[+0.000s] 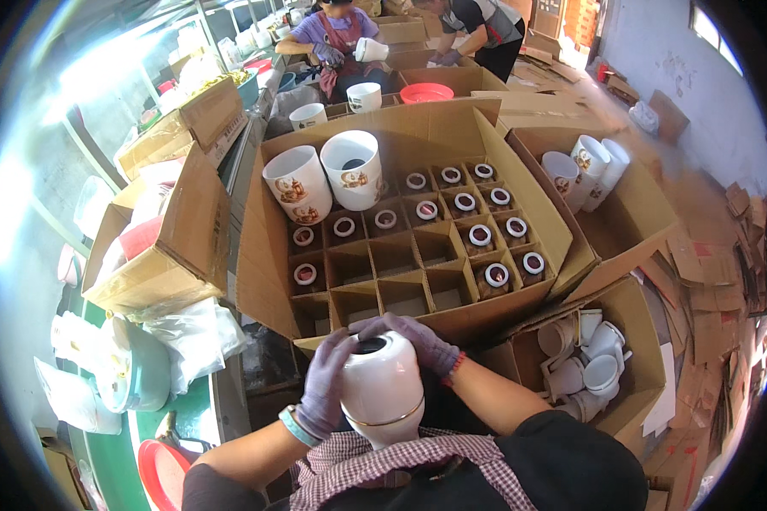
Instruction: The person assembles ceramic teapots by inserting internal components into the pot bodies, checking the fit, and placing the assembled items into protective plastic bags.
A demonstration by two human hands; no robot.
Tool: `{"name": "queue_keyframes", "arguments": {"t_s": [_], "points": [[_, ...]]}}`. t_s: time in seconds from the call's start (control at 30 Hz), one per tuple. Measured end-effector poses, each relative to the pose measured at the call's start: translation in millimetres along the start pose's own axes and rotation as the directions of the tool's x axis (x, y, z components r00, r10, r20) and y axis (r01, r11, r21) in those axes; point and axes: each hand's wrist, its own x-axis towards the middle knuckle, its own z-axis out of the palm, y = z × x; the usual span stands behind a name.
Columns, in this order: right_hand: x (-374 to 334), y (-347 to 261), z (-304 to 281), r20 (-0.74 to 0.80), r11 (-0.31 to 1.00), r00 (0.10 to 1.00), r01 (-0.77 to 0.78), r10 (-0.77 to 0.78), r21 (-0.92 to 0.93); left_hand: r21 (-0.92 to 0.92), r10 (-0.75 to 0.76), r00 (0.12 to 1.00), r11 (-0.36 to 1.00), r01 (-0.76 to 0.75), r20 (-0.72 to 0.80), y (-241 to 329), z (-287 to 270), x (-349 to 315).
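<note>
Close to my body, I hold a white glazed ceramic jar (383,383) with a thin gold band and a dark opening at its top. My gloved left hand (322,393) is closed round its left side. At its top right, my gloved right hand (419,342) curves over the shoulder near the opening. Just beyond stands a large cardboard box (268,294) divided into cells. Several dark-topped, white-rimmed vessels (480,236) sit in its cells, and some front cells hold nothing. Two white cups with brown prints, one a tall cup (351,175), rest at its back left.
White handled mugs (602,373) lie jumbled in a box at the right, below a box with tall white cups (590,157). To the left are an open carton (175,255), a pale blue bucket (136,366) and a red basin (164,473). Two people work at the back.
</note>
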Motion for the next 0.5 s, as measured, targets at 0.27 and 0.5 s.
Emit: {"name": "queue_keyframes", "arguments": {"t_s": [0.27,0.5], "points": [[-36.7,-18.6,91.7,-0.228,0.526,0.844,0.074,-0.486,-0.848,-0.387,-0.091,0.838,0.856,0.342,0.539,-47.3,-61.3,63.0],[-4.4,14.1,8.7,0.020,0.979,0.996,-0.084,0.082,0.187,0.075,-0.047,0.998,0.996,0.044,0.035,-4.3,-11.3,-2.1]]}}
